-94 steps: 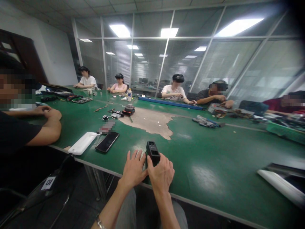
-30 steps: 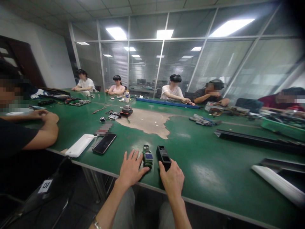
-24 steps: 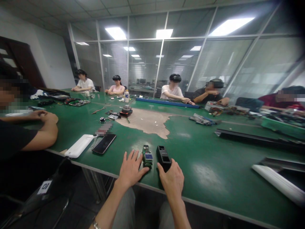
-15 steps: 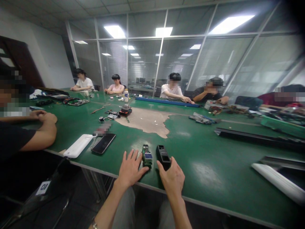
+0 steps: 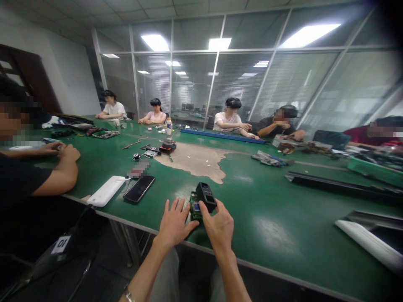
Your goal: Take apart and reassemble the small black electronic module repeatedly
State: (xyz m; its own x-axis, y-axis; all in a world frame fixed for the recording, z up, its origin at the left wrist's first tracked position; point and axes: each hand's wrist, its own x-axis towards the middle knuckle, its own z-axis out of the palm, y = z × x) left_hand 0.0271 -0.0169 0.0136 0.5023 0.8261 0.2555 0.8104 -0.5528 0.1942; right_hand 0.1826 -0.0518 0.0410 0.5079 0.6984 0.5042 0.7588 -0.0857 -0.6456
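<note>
At the near table edge my left hand (image 5: 175, 221) lies with its fingers stretched out, beside a green circuit board (image 5: 194, 212) with a small screen. Whether its fingertips touch the board I cannot tell. My right hand (image 5: 221, 224) grips a black plastic housing (image 5: 206, 196) with square openings, thumb on its left side. The housing is tilted and overlaps the right part of the board, hiding some of it.
A black smartphone (image 5: 139, 188) and a white power bank (image 5: 107, 191) lie to the left. A seated person's arm (image 5: 61, 172) rests on the table beyond them. Dark metal profiles (image 5: 330, 184) and a white-edged frame (image 5: 368, 243) lie on the right. Several people sit across the table.
My right hand has lifted the black housing and brought it left, from beside the circuit board to over its right side. My left hand has stayed nearly in place.
</note>
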